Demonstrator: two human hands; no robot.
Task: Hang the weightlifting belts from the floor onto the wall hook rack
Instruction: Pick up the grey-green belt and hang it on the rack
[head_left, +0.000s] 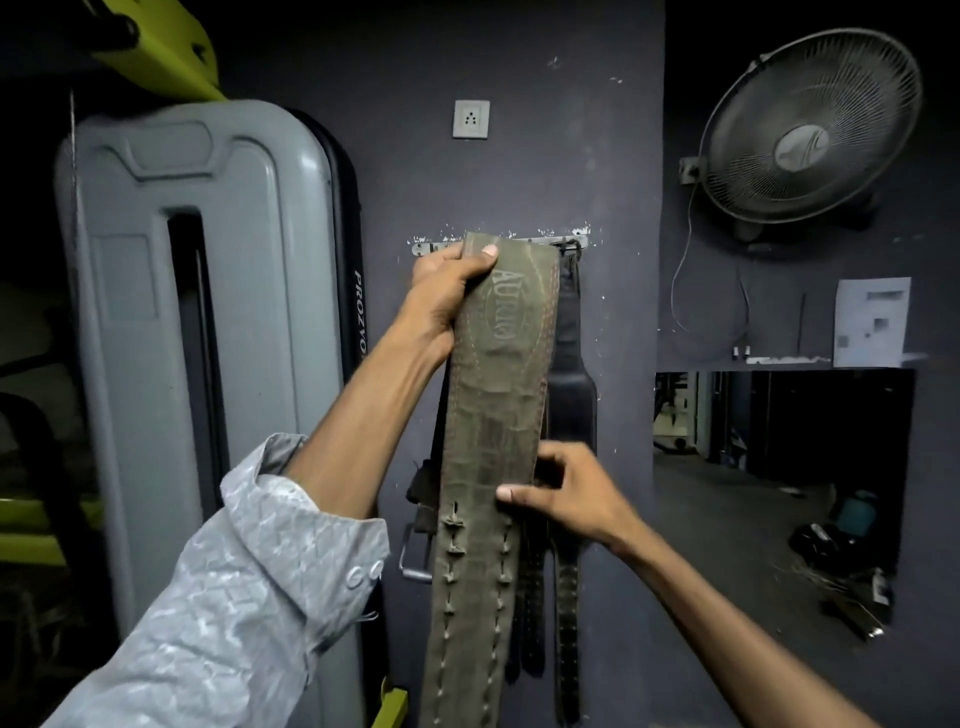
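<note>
A wide olive-green weightlifting belt (493, 415) hangs straight down in front of the metal wall hook rack (550, 241). My left hand (444, 296) grips its top end just below the rack, thumb across the front. My right hand (566, 488) pinches the belt's right edge lower down. Behind it a black belt (571, 374) hangs from a hook at the rack's right end. More dark straps and a metal buckle (415, 551) dangle under the green belt. The rack's middle is hidden by the belt.
A grey gym machine shroud (197, 312) stands close on the left. A wall socket (470, 119) sits above the rack. A wall fan (810, 124) and a shelf are mounted on the right, over a dark opening with clutter on the floor.
</note>
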